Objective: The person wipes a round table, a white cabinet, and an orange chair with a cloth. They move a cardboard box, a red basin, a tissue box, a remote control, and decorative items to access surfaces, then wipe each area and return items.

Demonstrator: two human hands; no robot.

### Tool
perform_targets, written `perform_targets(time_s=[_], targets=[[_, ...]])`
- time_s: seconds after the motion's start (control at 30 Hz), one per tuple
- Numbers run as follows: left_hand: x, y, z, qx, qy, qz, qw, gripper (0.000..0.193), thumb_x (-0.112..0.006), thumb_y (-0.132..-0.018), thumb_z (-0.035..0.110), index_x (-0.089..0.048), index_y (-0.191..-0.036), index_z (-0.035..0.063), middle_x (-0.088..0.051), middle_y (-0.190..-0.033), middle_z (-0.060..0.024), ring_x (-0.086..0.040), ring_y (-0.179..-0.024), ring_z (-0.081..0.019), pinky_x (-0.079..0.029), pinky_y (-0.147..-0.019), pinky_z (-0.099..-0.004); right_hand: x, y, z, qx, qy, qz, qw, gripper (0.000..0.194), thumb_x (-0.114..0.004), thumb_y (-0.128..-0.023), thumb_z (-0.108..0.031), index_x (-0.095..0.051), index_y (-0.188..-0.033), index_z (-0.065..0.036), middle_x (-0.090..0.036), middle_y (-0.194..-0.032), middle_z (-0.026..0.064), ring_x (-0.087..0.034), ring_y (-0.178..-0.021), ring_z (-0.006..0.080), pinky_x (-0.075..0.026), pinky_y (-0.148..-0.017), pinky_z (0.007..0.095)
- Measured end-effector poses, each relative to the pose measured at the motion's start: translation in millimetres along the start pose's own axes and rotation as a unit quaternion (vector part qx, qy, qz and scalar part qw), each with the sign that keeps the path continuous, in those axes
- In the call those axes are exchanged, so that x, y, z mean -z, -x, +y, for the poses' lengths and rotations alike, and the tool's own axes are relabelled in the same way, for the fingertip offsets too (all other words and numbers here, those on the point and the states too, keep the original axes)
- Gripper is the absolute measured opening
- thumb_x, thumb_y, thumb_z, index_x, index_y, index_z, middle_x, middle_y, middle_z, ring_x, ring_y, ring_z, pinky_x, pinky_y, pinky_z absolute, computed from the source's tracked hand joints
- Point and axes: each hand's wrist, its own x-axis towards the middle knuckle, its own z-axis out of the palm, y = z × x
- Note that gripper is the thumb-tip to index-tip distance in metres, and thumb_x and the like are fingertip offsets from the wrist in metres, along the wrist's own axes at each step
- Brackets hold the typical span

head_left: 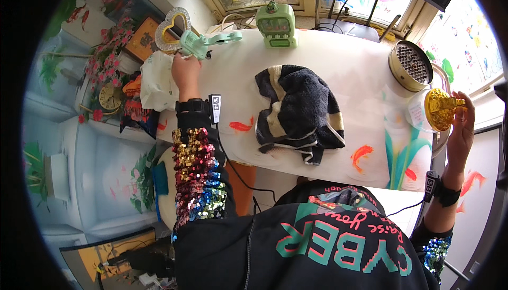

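My left hand (185, 74) is at the table's back left, its fingers closed on the near end of a mint-green plastic stand (193, 45) with a jointed arm. A white plastic packet (158, 82) lies just left of that hand. At the right edge, my right hand (463, 125) has its fingers on the knob of an ornate gold lid (437, 109). The lid sits at the top of a pale jar (416, 111) bearing writing. Between my hands a dark, beige-striped towel (303, 103) lies crumpled on the table (234, 87).
A green toy-like box (276, 26) stands at the back. Behind it are a router (353, 30) with antennas and cables. A round tin (410, 66) with a dark grid is back right. A heart-shaped ornament (160, 32), a clock (110, 96) and a snack bag (137, 111) are at left.
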Motion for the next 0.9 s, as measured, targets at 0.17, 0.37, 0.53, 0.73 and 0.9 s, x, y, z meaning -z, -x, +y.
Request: perform_targets(time_s=[0.17,0.37,0.53,0.73,0.9], targets=[[-9,31,10,0.082,0.147,0.002,0.986,0.043,-0.061,-0.089,-0.002,-0.054,-0.131,-0.0030,-0.071,-0.102,-0.0166,-0.074,-0.069,-0.0219,-0.062,-0.056,-0.0319,1,-1,3,-0.004,-0.045,-0.014,0.999,0.034,-0.044,-0.113,-0.017,-0.055,-0.144,-0.009,-0.061,-0.138,0.0117,-0.055,-0.131,0.0195,-0.043,-0.112,0.0354],[10,60,28,0.098,0.101,-0.048,0.989,0.053,-0.068,-0.094,0.011,-0.048,-0.142,0.0002,-0.067,-0.116,-0.0166,-0.074,-0.080,-0.0211,-0.059,-0.060,-0.0321,5,-2,10,0.018,-0.022,-0.017,0.999,0.034,-0.047,-0.112,-0.015,-0.055,-0.144,-0.009,-0.062,-0.138,0.0099,-0.057,-0.125,0.0174,-0.043,-0.109,0.0344],[30,103,30,0.022,0.035,-0.090,0.995,0.055,-0.069,-0.096,0.017,-0.049,-0.147,0.0042,-0.065,-0.125,-0.0084,-0.068,-0.097,-0.0171,-0.056,-0.077,-0.0348,13,-3,25,0.049,-0.014,-0.017,0.999,0.033,-0.047,-0.112,-0.017,-0.057,-0.142,-0.009,-0.064,-0.135,0.0093,-0.060,-0.122,0.0166,-0.045,-0.107,0.0333],[51,245,31,-0.134,0.101,-0.327,0.930,0.053,-0.075,-0.096,0.020,-0.057,-0.142,0.0038,-0.062,-0.132,-0.0114,-0.062,-0.117,-0.0205,-0.052,-0.099,-0.0351,34,-23,41,-0.054,0.006,-0.033,0.998,0.039,-0.047,-0.112,-0.023,-0.051,-0.148,-0.007,-0.060,-0.135,0.0142,-0.065,-0.117,0.0197,-0.063,-0.084,0.0329],[76,300,55,-0.222,0.105,-0.284,0.927,0.055,-0.076,-0.095,0.023,-0.056,-0.143,0.0034,-0.062,-0.135,-0.0105,-0.061,-0.121,-0.0215,-0.048,-0.104,-0.0350,24,-55,-11,-0.064,-0.114,-0.093,0.987,0.039,-0.050,-0.111,-0.022,-0.051,-0.146,-0.004,-0.066,-0.124,0.0134,-0.068,-0.110,0.0172,-0.062,-0.078,0.0279]])
